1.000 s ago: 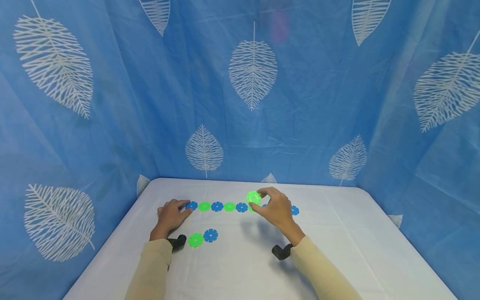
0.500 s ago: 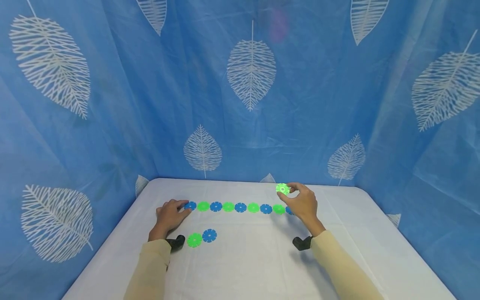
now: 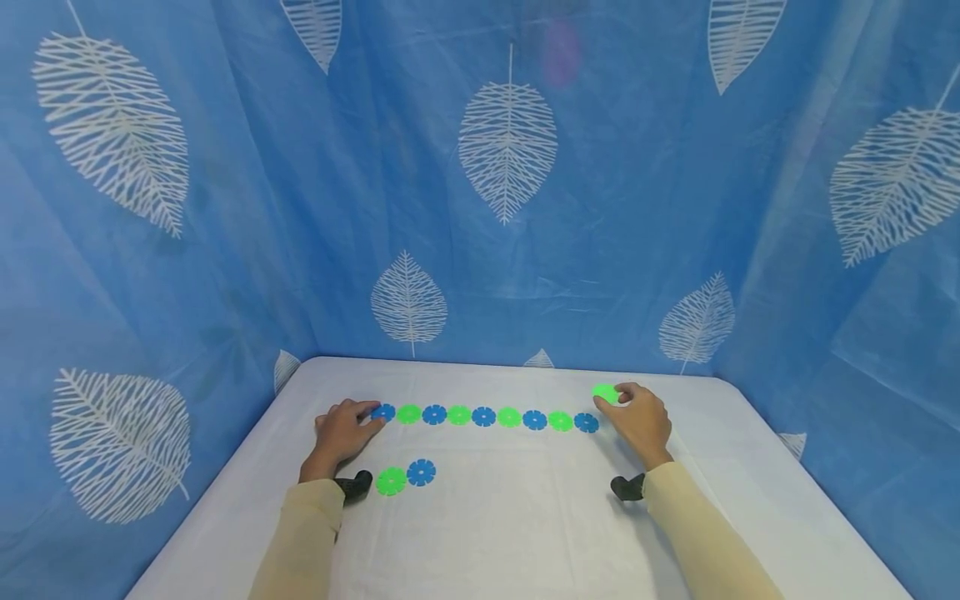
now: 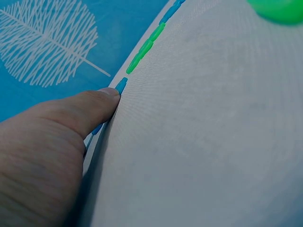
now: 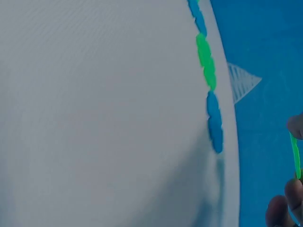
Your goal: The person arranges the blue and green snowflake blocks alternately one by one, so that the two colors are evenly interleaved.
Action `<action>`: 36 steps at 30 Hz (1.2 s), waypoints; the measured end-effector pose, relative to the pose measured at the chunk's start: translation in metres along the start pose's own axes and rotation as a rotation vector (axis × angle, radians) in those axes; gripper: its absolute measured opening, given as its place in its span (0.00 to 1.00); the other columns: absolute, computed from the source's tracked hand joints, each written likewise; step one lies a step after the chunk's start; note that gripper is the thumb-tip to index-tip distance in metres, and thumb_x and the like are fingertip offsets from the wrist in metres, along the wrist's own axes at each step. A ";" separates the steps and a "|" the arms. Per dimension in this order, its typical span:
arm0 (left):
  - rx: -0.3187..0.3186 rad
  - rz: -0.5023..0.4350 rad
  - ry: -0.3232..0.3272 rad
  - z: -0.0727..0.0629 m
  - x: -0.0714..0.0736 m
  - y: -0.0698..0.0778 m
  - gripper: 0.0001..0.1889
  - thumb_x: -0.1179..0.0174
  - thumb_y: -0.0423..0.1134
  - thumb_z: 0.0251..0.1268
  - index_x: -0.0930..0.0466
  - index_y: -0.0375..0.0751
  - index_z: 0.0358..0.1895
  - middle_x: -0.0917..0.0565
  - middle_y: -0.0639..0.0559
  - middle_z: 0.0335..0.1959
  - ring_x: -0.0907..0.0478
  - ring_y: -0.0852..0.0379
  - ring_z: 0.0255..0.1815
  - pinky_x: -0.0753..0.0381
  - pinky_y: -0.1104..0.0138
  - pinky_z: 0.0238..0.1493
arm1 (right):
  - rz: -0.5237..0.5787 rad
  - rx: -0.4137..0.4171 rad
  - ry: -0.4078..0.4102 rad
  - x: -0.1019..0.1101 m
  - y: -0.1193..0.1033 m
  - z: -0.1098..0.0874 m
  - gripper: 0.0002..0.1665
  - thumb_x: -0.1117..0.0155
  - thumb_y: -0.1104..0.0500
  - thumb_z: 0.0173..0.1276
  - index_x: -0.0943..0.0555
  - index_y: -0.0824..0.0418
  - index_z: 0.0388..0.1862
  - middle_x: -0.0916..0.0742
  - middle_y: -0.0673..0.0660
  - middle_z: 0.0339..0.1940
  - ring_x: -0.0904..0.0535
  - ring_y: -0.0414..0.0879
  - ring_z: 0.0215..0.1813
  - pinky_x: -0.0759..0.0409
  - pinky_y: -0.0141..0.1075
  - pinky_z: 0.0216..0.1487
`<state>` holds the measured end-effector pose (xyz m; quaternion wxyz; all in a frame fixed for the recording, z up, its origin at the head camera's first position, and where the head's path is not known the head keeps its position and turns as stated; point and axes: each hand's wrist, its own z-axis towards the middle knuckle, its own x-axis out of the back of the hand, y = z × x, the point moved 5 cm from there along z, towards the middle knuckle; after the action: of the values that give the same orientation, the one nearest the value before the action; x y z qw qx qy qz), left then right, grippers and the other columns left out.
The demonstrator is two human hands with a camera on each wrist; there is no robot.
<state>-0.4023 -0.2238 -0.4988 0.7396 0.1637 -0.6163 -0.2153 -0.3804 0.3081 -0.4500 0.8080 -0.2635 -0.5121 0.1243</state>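
A row of alternating blue and green notched plastic snowflake discs (image 3: 483, 416) runs across the back half of the table. At its left end my left hand (image 3: 344, 433) pinches the first blue snowflake disc (image 3: 386, 412) between thumb and index finger; in the left wrist view the thumb lies against that disc's edge (image 4: 121, 85). My right hand (image 3: 641, 423) holds a green snowflake disc (image 3: 605, 393) by its edge with thumb and fingertips, raised above the table. It hangs just right of and beyond the row's last blue disc (image 3: 587, 422), which shows edge-on in the right wrist view.
Closer to the person, a loose green disc (image 3: 391, 481) and a loose blue disc (image 3: 422, 472) lie side by side on the white tablecloth (image 3: 495, 533). A blue leaf-patterned curtain (image 3: 592, 275) stands behind the table and along both sides.
My right hand has carried the green snowflake disc rightward along the row, past its last blue disc, and has come down a little in the last half second. My left hand stays put.
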 end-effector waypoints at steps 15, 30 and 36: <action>-0.001 -0.003 0.015 -0.005 -0.002 0.000 0.25 0.38 0.54 0.67 0.19 0.48 0.63 0.18 0.42 0.51 0.25 0.42 0.54 0.39 0.44 0.53 | -0.103 -0.047 -0.162 -0.009 0.033 -0.011 0.33 0.28 0.37 0.57 0.15 0.59 0.52 0.12 0.61 0.44 0.16 0.56 0.41 0.23 0.46 0.33; 0.012 0.000 0.019 -0.006 -0.005 0.000 0.26 0.38 0.55 0.67 0.20 0.49 0.64 0.18 0.42 0.52 0.25 0.42 0.55 0.39 0.45 0.53 | -0.116 -0.064 -0.256 -0.013 0.043 -0.014 0.36 0.29 0.36 0.59 0.16 0.60 0.57 0.13 0.63 0.47 0.17 0.59 0.46 0.22 0.52 0.38; 0.005 0.001 0.034 -0.007 -0.008 -0.002 0.25 0.38 0.55 0.67 0.19 0.49 0.64 0.18 0.41 0.54 0.25 0.41 0.56 0.39 0.44 0.54 | -0.122 -0.043 -0.278 -0.015 0.047 -0.013 0.37 0.27 0.37 0.59 0.16 0.61 0.58 0.13 0.61 0.44 0.19 0.54 0.42 0.24 0.47 0.34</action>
<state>-0.3970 -0.2213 -0.5079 0.7496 0.1688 -0.6044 -0.2107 -0.3723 0.3356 -0.4918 0.7296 -0.2295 -0.6365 0.0994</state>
